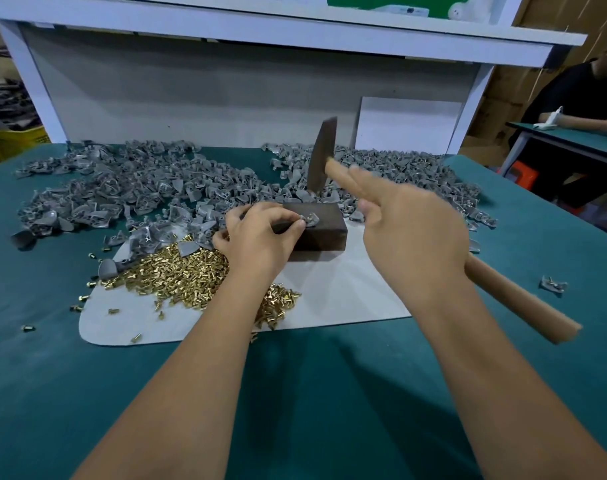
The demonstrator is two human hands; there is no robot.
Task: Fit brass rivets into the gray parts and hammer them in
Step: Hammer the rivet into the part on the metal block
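Centrally, the left hand [260,237] pinches a gray part [310,220] on the block [321,226]. Just right, the right hand [413,237] grips a raised hammer [321,157].

No text, label, brand or number can be read anywhere. The green-and-white item [395,2] on the top shelf [295,26] shows only small, blurred marks.
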